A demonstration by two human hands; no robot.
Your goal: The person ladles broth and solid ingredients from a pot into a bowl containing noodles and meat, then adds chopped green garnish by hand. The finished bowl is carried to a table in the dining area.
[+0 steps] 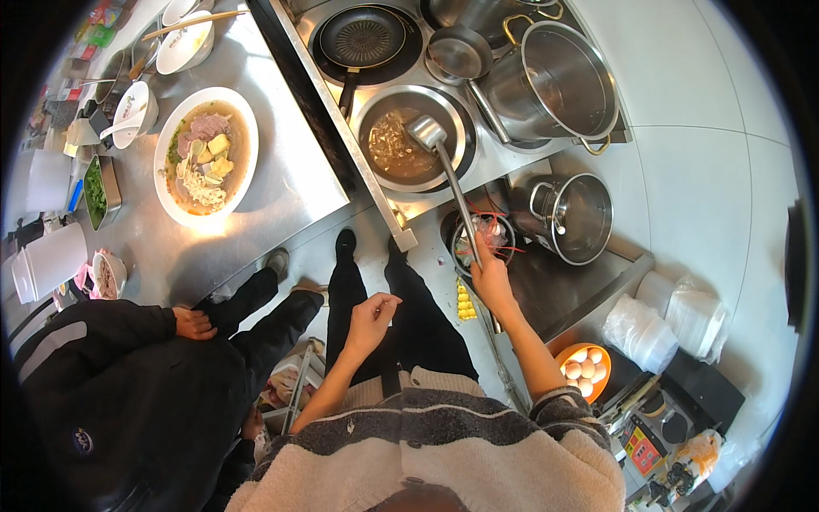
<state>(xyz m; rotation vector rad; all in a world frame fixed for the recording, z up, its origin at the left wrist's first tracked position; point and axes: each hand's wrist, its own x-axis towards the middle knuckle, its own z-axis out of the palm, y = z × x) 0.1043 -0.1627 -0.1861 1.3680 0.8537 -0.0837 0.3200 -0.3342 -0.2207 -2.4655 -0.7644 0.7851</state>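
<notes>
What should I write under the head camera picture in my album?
The right hand holds a long ladle over a pan of brown liquid.

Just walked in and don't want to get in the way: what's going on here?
The camera wearer's right hand holds a long silver metal ladle, its head over a round steel wok containing brown liquid. Whether it touches the liquid is unclear. The left hand is loosely curled before the body, nothing clearly visible in it. A filled white oval bowl stands on the shiny steel counter at left, and a co-worker in a black jacket is beside that counter.
</notes>
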